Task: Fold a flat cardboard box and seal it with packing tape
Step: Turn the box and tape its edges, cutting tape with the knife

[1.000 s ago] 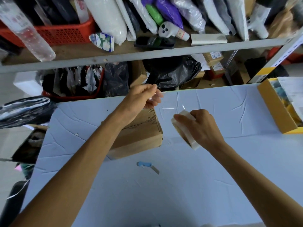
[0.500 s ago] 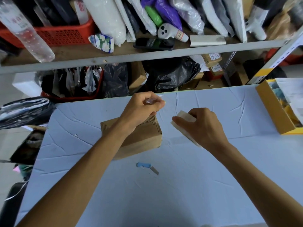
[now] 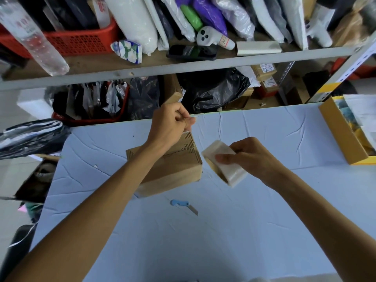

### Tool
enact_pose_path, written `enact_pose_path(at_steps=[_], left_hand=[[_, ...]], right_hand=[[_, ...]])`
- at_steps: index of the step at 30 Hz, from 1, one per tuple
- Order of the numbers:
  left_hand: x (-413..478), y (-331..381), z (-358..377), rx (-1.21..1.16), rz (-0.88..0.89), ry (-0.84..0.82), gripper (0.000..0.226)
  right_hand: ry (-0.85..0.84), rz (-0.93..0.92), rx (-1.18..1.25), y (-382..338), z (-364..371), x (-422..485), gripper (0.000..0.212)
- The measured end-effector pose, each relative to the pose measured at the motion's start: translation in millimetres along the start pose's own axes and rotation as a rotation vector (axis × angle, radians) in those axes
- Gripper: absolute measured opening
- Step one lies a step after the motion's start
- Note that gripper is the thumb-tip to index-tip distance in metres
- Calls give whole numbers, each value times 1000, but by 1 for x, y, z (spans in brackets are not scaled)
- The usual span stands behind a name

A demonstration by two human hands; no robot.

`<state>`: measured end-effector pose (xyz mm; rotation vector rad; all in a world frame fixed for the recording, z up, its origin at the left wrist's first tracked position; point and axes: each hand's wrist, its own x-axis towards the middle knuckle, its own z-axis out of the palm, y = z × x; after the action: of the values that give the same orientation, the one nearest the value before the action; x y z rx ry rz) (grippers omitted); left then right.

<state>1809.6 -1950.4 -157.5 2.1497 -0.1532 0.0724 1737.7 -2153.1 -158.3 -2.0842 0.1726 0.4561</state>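
Box (image 3: 173,171); tape roll (image 3: 234,174) just beside right edge.

Pale blue, creased tabletop (image 3: 264,231). Small blue-handled cutter (image 3: 183,204) lying flat on it, blade out. Open yellow box (image 3: 341,139) at right edge, papers inside. Shelf (image 3: 183,67) behind: red basket (image 3: 81,40) at left, clear bottle (image 3: 34,37) tilted before it, white handheld device (image 3: 211,36) just behind black slab (image 3: 192,51). Below shelf: black plastic bag (image 3: 213,92), second red basket (image 3: 122,110) holding dark packets.
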Motion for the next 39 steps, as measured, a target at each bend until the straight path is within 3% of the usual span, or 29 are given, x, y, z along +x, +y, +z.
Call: enact_pose_path(at_steps=[3,5,9,12,20,39], left_hand=[[7,-2,-2,-31,14,25,14],[12,-5,-1,-49,14,-3,14],[29,-20,-6,19,-56,-27,17],[40,-29,-8,-8,-119,-62,16],[47,-58,11,41,-197,-196,18],[60,-75,29,65,-244,-303,22]], right_hand=[[60,255,-204,7,9,8,63],[66,322,-212,9,14,7,64],[114,180,66,8,19,1,61],[86,127,62,4,26,-2,43],[141,281,93,21,49,6,55],[163,334,161,40,73,20,52]])
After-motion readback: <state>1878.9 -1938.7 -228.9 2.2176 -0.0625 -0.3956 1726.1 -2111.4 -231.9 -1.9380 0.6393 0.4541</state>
